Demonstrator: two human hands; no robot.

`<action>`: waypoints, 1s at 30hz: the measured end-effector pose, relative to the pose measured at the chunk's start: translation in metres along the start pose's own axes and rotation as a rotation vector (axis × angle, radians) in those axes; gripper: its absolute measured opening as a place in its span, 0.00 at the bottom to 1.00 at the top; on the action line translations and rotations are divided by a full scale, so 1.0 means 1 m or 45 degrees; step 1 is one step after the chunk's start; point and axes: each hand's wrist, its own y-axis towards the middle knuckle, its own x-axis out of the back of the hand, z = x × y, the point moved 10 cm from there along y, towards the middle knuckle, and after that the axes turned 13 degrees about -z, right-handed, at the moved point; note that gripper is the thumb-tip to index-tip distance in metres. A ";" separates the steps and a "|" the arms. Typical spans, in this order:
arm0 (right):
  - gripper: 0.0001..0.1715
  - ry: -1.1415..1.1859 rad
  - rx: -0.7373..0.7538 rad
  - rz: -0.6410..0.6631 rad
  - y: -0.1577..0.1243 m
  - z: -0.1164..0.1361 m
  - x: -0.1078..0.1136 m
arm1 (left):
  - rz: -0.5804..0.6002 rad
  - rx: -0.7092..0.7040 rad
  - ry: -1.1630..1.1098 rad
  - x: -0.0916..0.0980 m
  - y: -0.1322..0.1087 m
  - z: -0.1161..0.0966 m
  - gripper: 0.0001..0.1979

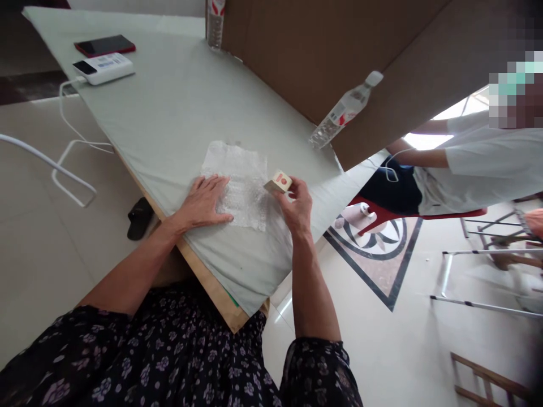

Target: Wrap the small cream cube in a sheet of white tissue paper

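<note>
A sheet of bubble wrap (244,183) lies flat on the cloth-covered table in front of me. My left hand (207,200) rests on its left side, fingers spread and palm down. In my right hand (299,204) is a small cream-coloured box (280,182) with a red mark on one face, gripped between thumb and fingers. The box is held tilted by the right edge of the bubble wrap.
A cardboard panel (288,56) stands across the table, with a plastic bottle (345,113) leaning beside it and another bottle (215,25) farther back. A phone (106,45) and a white device (104,69) with a cable lie far left. A person (436,169) sits at right.
</note>
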 end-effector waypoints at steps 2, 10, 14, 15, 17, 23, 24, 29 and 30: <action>0.27 0.073 0.064 0.143 -0.005 0.027 -0.026 | -0.005 0.010 -0.003 0.000 0.000 0.001 0.54; 0.27 -0.103 0.190 0.525 -0.035 0.048 -0.095 | -0.006 0.036 -0.027 0.000 0.000 0.000 0.56; 0.28 -0.105 0.244 0.602 -0.032 0.048 -0.096 | -0.031 0.023 -0.063 0.001 0.000 0.001 0.55; 0.29 -0.114 0.249 0.618 -0.031 0.047 -0.096 | -0.037 0.020 -0.073 0.001 0.000 0.001 0.55; 0.30 -0.128 0.257 0.629 -0.030 0.045 -0.096 | -0.042 0.013 -0.084 0.001 0.000 0.001 0.55; 0.33 -0.164 0.260 0.579 -0.034 0.041 -0.101 | -0.030 0.013 -0.068 0.001 0.000 0.001 0.56; 0.34 -0.171 0.258 0.578 -0.035 0.040 -0.102 | -0.024 0.016 -0.060 0.000 0.000 0.001 0.56; 0.38 -0.121 0.243 0.504 -0.036 0.045 -0.091 | -0.018 0.016 -0.067 0.001 0.000 0.003 0.55; 0.36 -0.099 0.256 0.461 -0.038 0.049 -0.081 | -0.031 0.014 -0.080 0.002 0.000 0.003 0.54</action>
